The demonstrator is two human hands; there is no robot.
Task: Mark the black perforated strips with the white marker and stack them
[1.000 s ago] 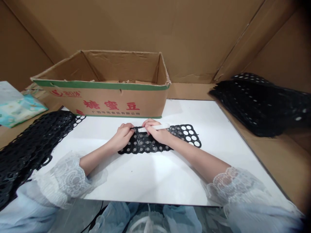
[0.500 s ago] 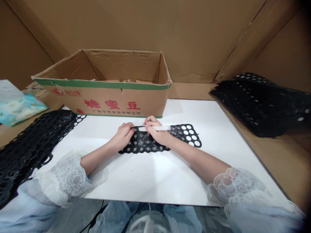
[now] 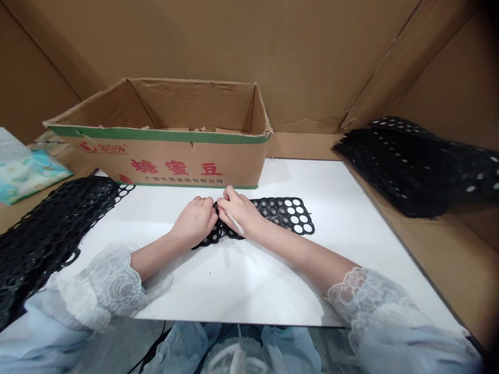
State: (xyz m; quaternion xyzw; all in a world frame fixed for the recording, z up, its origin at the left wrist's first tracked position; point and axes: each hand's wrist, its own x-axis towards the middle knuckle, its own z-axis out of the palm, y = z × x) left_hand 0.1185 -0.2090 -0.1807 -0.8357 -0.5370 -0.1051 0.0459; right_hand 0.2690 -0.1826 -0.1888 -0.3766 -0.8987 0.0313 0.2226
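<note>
A black sheet with rows of round holes [image 3: 268, 209] lies on the white board [image 3: 249, 280]. Grey discs show in many of its rings, while those at the right end show white. My left hand [image 3: 197, 221] is closed on the sheet's left part, fingers curled at a fold or raised edge. Close beside it, my right hand [image 3: 238, 210] grips a slim white pen-like tool [image 3: 235, 223], whose rear end sticks out below the hand. Its tip is hidden by the fingers, near the left fingertips.
An open cardboard box [image 3: 163, 156] stands behind the hands. To the left lies a pile of black perforated sheets [image 3: 50, 228], with a blue and white packet [image 3: 35, 174] beyond it. Another dark pile of sheets [image 3: 413, 166] sits on cardboard at the right.
My right hand has moved left against my left hand, and the pen-like tool has swung from nearly level to a steep slant. The sheet's left part is now bunched or lifted.
</note>
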